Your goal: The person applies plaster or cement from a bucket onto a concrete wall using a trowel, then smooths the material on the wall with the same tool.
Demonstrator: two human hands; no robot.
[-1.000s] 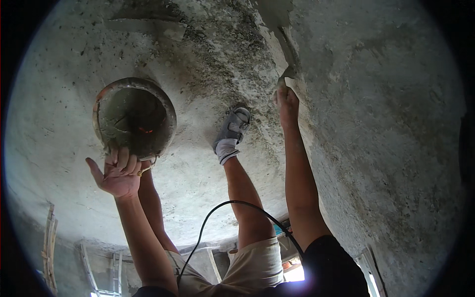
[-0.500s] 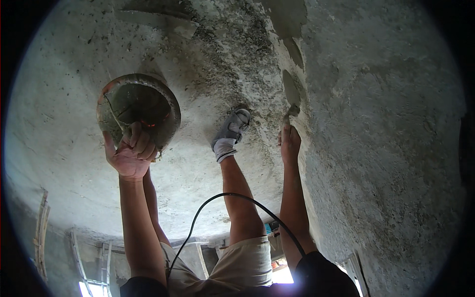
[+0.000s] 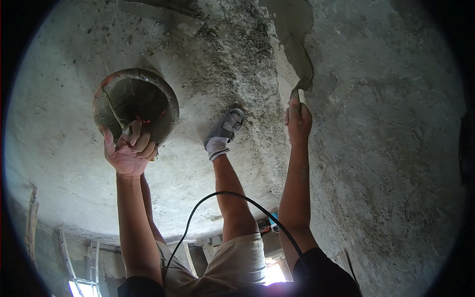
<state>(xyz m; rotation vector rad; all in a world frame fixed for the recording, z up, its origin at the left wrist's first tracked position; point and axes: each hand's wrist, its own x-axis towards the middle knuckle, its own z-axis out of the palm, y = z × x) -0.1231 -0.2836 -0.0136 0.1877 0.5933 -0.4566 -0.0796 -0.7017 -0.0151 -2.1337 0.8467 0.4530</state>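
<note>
My left hand grips the near side of a round, mortar-stained bucket, its thumb against the rim and its fingers curled at a thin handle. The bucket tips toward me, showing a dark inside with orange-red patches. At the foot of the wall, my right hand is closed around the handle of a trowel. The trowel's blade lies against a strip of wet grey mortar and is hard to tell apart from it. Bare, pale, rough surface shows just left of the mortar.
The rough grey wall rises on the right. My sandalled foot stands on the dusty concrete floor between my hands. A black cable arches across my lap. Wooden poles lean at the lower left.
My right hand has moved the trowel forward and slightly right, up to the wet mortar strip. The bucket and my left hand stay nearly in place.
</note>
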